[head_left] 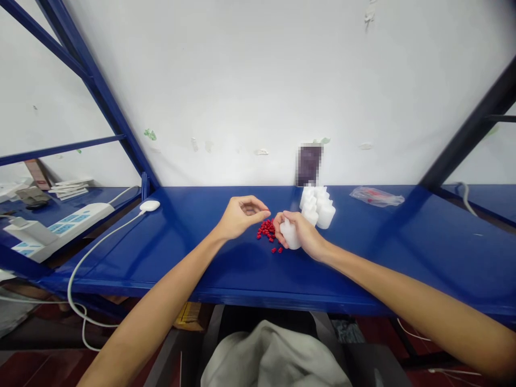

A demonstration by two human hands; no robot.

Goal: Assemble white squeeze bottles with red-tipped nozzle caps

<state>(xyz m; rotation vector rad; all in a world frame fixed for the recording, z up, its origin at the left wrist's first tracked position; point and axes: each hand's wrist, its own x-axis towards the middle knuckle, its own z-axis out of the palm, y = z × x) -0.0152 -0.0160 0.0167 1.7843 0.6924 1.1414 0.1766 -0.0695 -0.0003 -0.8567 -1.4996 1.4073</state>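
My right hand [300, 228] is wrapped round a small white plastic bottle [291, 235], held tilted just above the blue table. Fingers cover part of the bottle. To its left, my left hand [244, 216] hovers with thumb and index tip brought together in a pinch. Whatever is between those tips is too small to make out. Between and below the hands lies a loose pile of small red caps [266, 230], with a couple lying apart toward me. Beyond my right hand, several white bottles [324, 214] stand close together in rows.
A dark, blurred-out rectangular object [309, 165] leans on the white wall behind the bottles. A clear plastic bag [377, 196] with something red lies at the back right. On the left are a white puck-shaped device [150, 206] with its cable and a power strip [66, 228]. Blue frame posts flank the table.
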